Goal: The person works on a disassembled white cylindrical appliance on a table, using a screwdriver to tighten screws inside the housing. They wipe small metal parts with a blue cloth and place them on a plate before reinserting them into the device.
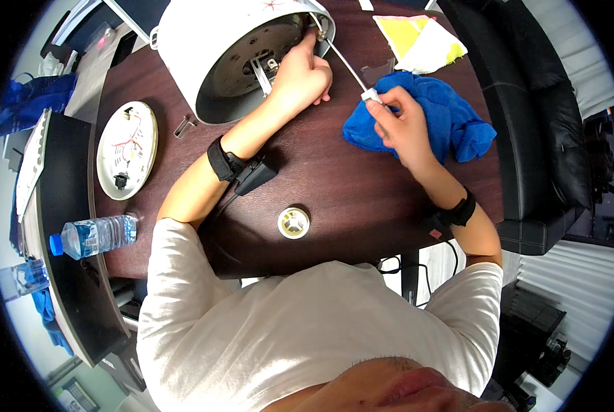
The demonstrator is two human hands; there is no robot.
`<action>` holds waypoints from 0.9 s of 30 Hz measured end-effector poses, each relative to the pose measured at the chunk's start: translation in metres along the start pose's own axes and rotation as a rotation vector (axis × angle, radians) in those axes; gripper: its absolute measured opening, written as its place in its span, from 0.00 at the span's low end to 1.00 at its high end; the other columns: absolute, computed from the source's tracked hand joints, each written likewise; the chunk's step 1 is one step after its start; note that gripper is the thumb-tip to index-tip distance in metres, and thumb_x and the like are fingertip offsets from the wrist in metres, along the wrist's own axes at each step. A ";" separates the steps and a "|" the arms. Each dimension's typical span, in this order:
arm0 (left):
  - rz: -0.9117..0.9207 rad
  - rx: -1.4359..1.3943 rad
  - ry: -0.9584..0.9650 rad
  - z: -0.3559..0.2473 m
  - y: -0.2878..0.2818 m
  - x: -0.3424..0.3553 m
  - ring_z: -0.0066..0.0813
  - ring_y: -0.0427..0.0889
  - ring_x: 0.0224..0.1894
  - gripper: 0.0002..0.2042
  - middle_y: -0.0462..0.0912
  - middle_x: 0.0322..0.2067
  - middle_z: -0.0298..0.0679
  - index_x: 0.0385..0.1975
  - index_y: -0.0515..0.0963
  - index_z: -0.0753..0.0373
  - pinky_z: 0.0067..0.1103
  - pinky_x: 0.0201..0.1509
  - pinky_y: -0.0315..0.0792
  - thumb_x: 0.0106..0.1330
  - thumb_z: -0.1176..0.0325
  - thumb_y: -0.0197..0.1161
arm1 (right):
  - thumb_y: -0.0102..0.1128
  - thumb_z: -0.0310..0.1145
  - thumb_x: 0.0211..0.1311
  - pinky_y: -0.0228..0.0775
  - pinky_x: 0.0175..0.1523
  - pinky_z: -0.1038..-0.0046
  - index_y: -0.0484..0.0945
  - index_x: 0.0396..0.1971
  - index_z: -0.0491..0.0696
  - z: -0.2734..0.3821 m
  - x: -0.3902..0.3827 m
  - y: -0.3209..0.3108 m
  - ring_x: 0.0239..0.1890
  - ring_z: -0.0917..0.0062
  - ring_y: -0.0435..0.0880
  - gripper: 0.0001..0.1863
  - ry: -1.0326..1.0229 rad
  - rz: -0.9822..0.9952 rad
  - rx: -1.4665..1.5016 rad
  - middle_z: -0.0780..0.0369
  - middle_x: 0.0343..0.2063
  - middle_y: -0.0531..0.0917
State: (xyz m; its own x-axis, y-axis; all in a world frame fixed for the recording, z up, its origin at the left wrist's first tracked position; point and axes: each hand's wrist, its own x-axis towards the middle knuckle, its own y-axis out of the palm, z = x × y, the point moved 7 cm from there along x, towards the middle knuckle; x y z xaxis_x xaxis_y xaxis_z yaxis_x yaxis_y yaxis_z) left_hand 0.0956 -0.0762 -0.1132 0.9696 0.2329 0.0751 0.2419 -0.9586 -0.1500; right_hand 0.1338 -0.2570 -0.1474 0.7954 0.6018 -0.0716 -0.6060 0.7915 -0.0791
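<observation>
A white rice cooker body [187,58] lies on its side at the far middle, its open underside showing a dark metal interior. My left hand [301,77] is at the opening's right edge, index finger extended against the inner rim and the other fingers curled in. Whatever its fingertips pinch is hidden. My right hand [404,123] grips a screwdriver [348,67] by its pale handle. The long metal shaft slants up-left, its far end at the rim beside my left fingertip. Under and behind the right hand is a crumpled blue cloth [451,113].
A round white base plate [147,147] with red wires lies at left, near a small metal part [183,126]. A plastic water bottle [101,235] lies at the left edge. A round cream piece [294,223] sits near me. Yellow-and-white cloth [423,44] is at far right.
</observation>
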 end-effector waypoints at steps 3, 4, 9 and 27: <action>0.012 -0.010 0.006 0.000 0.000 0.001 0.23 0.73 0.12 0.41 0.74 0.13 0.37 0.69 0.41 0.76 0.19 0.15 0.68 0.49 0.83 0.47 | 0.63 0.33 0.63 0.51 0.15 0.85 0.70 0.30 0.45 -0.005 -0.008 0.013 0.17 0.90 0.68 0.10 0.029 0.035 0.257 0.67 0.21 0.74; 0.016 -0.011 0.007 0.000 0.000 0.001 0.23 0.73 0.12 0.41 0.74 0.13 0.37 0.69 0.41 0.76 0.19 0.15 0.67 0.49 0.83 0.46 | 0.63 0.33 0.63 0.51 0.15 0.85 0.70 0.32 0.45 -0.008 -0.008 0.015 0.17 0.90 0.68 0.11 0.070 0.043 0.313 0.67 0.21 0.74; 0.008 -0.052 0.014 0.000 -0.003 0.002 0.23 0.73 0.13 0.40 0.74 0.13 0.38 0.69 0.42 0.76 0.18 0.16 0.68 0.50 0.83 0.44 | 0.66 0.33 0.59 0.68 0.26 0.76 0.73 0.32 0.44 0.028 0.000 -0.012 0.25 0.78 0.78 0.11 -0.298 -0.172 -0.582 0.62 0.25 0.77; 0.045 0.616 0.277 -0.065 0.006 -0.042 0.29 0.85 0.30 0.27 0.84 0.29 0.43 0.61 0.65 0.71 0.23 0.36 0.78 0.59 0.77 0.51 | 0.64 0.34 0.56 0.74 0.36 0.70 0.74 0.37 0.48 0.080 -0.002 -0.022 0.35 0.69 0.80 0.12 -0.886 -0.252 -1.264 0.63 0.33 0.78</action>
State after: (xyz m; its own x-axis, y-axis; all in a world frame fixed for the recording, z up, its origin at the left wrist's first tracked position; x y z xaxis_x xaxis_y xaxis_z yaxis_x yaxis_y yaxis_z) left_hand 0.0542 -0.1019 -0.0528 0.9538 0.0654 0.2933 0.2579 -0.6790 -0.6873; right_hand 0.1466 -0.2667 -0.0657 0.3500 0.7010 0.6214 0.2859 0.5517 -0.7835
